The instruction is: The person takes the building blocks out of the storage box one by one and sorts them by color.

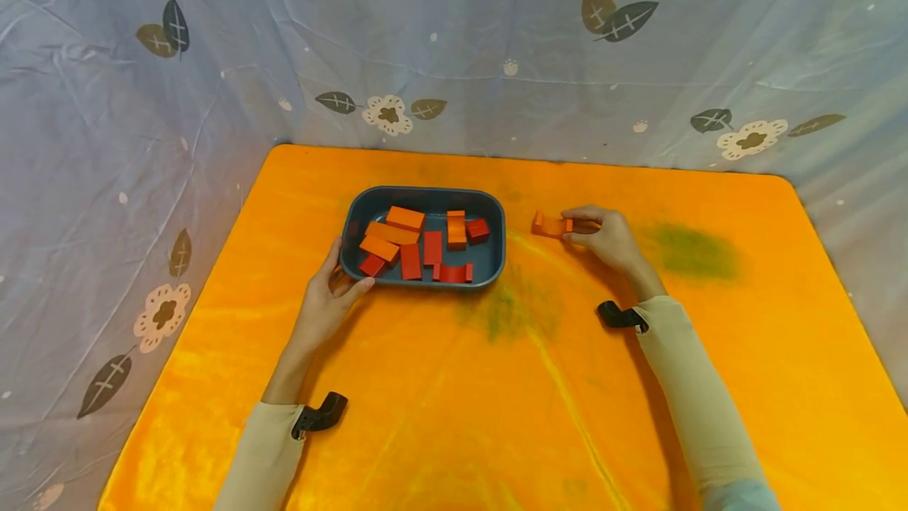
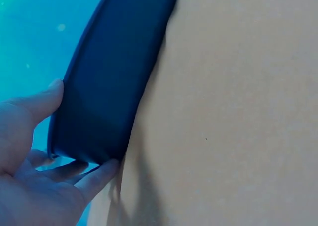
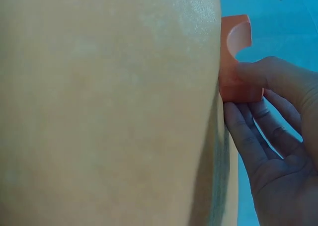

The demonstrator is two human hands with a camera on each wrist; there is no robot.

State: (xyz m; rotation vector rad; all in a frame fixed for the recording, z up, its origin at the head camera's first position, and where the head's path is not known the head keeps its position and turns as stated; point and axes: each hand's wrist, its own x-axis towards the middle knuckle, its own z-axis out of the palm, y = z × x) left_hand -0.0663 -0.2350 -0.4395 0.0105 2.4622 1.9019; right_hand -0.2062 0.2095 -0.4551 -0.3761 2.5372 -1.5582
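Note:
A dark blue tray [image 1: 494,215] sits on the orange cloth and holds several red and orange wooden blocks [image 1: 405,218]. My left hand [image 1: 333,284] grips the tray's near left corner [image 2: 89,136], thumb on the rim and fingers under the edge. To the right of the tray, my right hand [image 1: 599,235] pinches an orange arch-shaped block [image 1: 549,225] that rests on the cloth. In the right wrist view the thumb lies on top of the arch block [image 3: 233,57] and the fingers below it.
The orange cloth [image 1: 496,385] covers the table, with greenish smudges [image 1: 691,251] at the right and centre. A pale blue leaf-print sheet [image 1: 454,46] walls in the back and both sides.

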